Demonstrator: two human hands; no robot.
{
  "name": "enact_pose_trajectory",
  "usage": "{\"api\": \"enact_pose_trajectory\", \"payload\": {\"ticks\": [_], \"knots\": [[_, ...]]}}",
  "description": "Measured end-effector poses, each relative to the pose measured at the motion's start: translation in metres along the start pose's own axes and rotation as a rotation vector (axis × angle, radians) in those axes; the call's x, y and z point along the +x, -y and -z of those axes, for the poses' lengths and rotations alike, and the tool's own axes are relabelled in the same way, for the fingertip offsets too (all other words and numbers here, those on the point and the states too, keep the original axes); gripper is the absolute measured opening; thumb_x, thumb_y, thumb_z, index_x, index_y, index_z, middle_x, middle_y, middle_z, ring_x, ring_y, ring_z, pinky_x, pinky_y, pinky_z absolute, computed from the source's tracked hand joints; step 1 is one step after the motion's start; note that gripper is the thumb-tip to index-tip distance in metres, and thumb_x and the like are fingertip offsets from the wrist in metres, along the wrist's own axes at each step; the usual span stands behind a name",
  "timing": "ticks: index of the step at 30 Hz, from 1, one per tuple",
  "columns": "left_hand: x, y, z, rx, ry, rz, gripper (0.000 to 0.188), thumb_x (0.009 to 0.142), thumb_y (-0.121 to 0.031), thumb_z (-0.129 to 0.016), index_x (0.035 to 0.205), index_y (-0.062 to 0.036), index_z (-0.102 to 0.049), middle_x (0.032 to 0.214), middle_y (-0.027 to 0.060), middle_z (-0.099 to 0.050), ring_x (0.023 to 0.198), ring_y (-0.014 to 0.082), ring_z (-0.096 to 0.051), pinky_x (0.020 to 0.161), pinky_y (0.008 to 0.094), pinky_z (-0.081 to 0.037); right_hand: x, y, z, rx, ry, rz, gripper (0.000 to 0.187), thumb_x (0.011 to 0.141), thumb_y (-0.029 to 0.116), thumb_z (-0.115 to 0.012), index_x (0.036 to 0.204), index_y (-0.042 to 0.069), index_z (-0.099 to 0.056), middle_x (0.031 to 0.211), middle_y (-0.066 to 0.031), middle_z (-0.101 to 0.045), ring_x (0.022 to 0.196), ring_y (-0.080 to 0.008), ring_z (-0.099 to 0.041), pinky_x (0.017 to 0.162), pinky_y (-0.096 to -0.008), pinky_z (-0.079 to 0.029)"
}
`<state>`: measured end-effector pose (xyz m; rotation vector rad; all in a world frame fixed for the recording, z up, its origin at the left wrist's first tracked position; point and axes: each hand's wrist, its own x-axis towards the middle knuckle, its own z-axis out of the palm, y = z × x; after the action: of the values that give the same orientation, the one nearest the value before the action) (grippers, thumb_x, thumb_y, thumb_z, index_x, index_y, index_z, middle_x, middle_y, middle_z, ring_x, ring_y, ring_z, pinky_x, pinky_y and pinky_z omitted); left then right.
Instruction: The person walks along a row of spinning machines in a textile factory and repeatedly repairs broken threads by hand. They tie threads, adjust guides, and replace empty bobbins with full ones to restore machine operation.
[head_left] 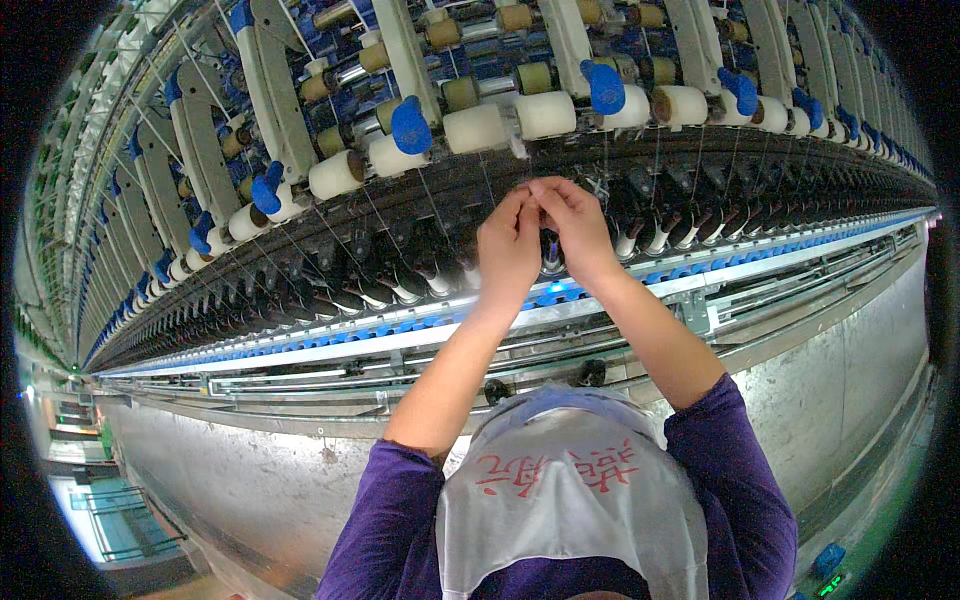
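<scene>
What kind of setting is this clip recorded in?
Most likely a textile spinning mill: a long spinning frame runs across the view, lined with cream rollers and rows of bobbins. The left hand and right hand meet at fine thread there.

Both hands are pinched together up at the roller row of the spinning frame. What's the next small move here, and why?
Probably lift the pinched fingertips slightly toward the cream rollers just above. The left hand and right hand meet fingertip to fingertip over a bobbin, as if holding fine thread, which is too thin to see. The hands sit just below the rollers, so a short upward move seems enough.
</scene>
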<state>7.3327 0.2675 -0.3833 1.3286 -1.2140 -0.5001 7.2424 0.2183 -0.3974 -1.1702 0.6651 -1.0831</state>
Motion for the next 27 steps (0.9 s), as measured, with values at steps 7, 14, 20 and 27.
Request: {"api": "enact_pose_trajectory", "payload": {"ticks": [7, 14, 20, 27], "knots": [[0.008, -0.009, 0.009, -0.52, 0.017, 0.346, 0.016, 0.093, -0.014, -0.048, 0.097, -0.0008, -0.056, 0.07, -0.0004, -0.053, 0.061, 0.0039, -0.042, 0.054, 0.0201, -0.033, -0.003, 0.003, -0.008, -0.027, -0.1, 0.037, 0.025, 0.094, 0.022, -0.047, 0.1, 0.0, -0.059, 0.089, -0.0059, -0.062, 0.08, -0.0115, -0.059, 0.075, -0.0261, -0.048], [-0.007, -0.014, 0.028, -0.569, 0.108, 0.311, 0.015, 0.092, -0.016, -0.049, 0.094, -0.0024, -0.055, 0.064, -0.0025, -0.042, 0.056, 0.0067, -0.035, 0.052, 0.0221, -0.029, 0.012, -0.007, -0.018, -0.109, -0.217, 0.269, 0.021, 0.09, 0.012, -0.053, 0.106, 0.0, -0.058, 0.092, -0.0065, -0.063, 0.081, -0.01, -0.059, 0.073, -0.0242, -0.048], [-0.085, -0.011, 0.11, -0.332, 0.312, 0.29, 0.02, 0.093, -0.017, -0.047, 0.106, -0.002, -0.05, 0.071, 0.0058, -0.055, 0.065, 0.0134, -0.052, 0.067, 0.0295, -0.043, 0.03, -0.019, -0.038, -0.363, -0.481, 0.594, 0.029, 0.078, 0.004, -0.068, 0.106, 0.001, -0.062, 0.082, -0.0089, -0.064, 0.07, -0.0112, -0.06, 0.063, -0.0235, -0.048], [-0.21, -0.048, 0.252, -0.271, 0.198, 0.578, 0.009, 0.086, -0.003, -0.055, 0.094, -0.0016, -0.054, 0.084, 0.0128, -0.062, 0.082, 0.0251, -0.062, 0.087, 0.0458, -0.045, 0.052, -0.024, -0.054, -0.366, -0.639, 0.719, 0.017, 0.074, -0.002, -0.068, 0.089, -0.003, -0.061, 0.076, -0.0108, -0.062, 0.064, -0.014, -0.06, 0.059, -0.0238, -0.047]]}}
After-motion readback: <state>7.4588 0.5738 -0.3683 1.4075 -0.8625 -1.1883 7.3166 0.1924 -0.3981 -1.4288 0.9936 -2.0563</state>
